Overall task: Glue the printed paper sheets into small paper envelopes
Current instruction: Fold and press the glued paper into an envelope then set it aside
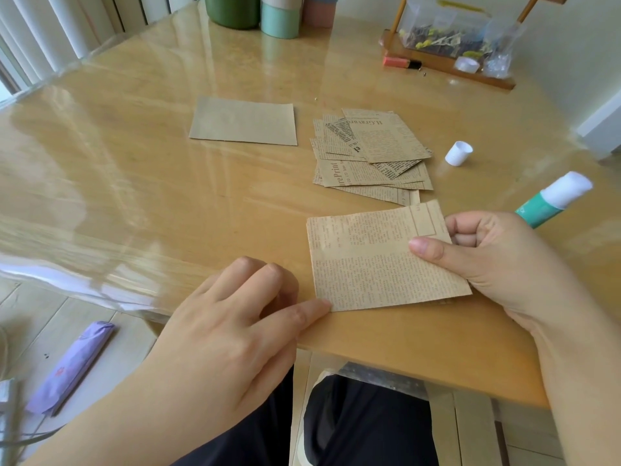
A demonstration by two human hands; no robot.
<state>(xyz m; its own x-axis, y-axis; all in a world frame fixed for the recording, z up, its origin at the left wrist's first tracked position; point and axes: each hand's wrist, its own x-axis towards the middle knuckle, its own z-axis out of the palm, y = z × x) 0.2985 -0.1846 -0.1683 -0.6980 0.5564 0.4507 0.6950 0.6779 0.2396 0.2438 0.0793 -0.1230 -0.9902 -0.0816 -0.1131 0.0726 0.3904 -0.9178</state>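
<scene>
Both hands meet on a printed sheet (379,260) at the worktop's (168,196) near edge: the left hand (235,317) touches its corner with relaxed fingers, while the right hand (497,260) pinches its right edge and grips a glue stick (554,200). More sheets (369,153) lie at twelve o'clock from it.

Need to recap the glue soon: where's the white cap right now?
In the head view, the white cap lies on the table at the right, just right of the pile of printed sheets, beyond the glue stick.

Head camera looks forward and down, close over the table (201,203)
</scene>
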